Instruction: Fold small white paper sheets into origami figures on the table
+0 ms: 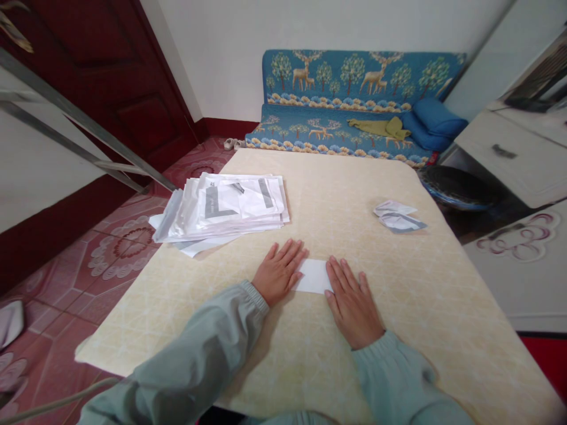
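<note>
A small white folded sheet (312, 276), paper or thin plastic, lies flat on the table between my hands. My left hand (278, 274) rests palm down on its left end with the fingers stretched out. Over its right end, my right hand (354, 304) also lies flat, fingers extended and slightly apart. Both hands cover the ends of the sheet, so only its middle shows. Beyond my left hand sits a stack of white and grey printed plastic bags (230, 200). To the right, a crumpled or folded white and grey piece (398, 216) stands apart.
The table (328, 366) has a pale yellow patterned cover. Behind it is a blue sofa (310, 127) with a deer print. White drawers (500, 147) and a dark round-topped stool (460, 186) flank the right side. A metal frame (88, 130) stands left, near a dark red door (110, 71).
</note>
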Tool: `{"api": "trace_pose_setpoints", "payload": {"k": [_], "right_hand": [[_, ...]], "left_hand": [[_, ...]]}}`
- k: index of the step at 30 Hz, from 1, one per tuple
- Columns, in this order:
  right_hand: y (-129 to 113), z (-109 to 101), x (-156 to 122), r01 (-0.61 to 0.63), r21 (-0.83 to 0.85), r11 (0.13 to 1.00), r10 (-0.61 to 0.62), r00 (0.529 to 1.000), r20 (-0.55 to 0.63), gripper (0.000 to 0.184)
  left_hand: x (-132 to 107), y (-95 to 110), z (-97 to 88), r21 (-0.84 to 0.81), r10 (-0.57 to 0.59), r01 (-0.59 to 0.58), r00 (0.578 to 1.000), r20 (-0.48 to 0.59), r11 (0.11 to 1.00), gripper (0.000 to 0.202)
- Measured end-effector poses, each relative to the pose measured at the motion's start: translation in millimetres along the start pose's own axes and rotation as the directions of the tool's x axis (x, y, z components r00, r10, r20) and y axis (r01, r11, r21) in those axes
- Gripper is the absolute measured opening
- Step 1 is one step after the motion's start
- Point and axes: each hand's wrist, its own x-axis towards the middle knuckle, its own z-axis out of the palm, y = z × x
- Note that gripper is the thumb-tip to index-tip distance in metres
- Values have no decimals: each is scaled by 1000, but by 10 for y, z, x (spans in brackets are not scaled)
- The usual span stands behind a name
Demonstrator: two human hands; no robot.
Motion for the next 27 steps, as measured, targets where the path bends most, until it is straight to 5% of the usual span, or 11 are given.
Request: {"api": "trace_pose_setpoints", "payload": {"k": [6, 12, 15, 18, 27], "right_hand": [[-109, -64, 9, -39, 52, 998, 41, 998, -41, 57], [-891, -108, 210, 134, 281, 950, -115, 990, -85, 87], [-1084, -16, 299, 103, 350, 931, -78, 993, -83, 91], [-980, 53, 270, 71, 327, 942, -49, 996, -74, 95], [-149, -75, -164, -56, 116, 992, 53, 998, 31, 91]], "left_hand": [[-192, -47, -62, 37, -52, 52, 999, -3, 998, 53], [-193, -67, 12, 41, -59, 60, 998, -16, 997, 57], [-193, -90, 29, 58, -55, 54, 998, 15, 997, 58], [-191, -77, 4, 55, -54, 55, 998, -8, 997, 54], [-185, -48, -34, 41, -50, 51, 998, -40, 998, 52]]}}
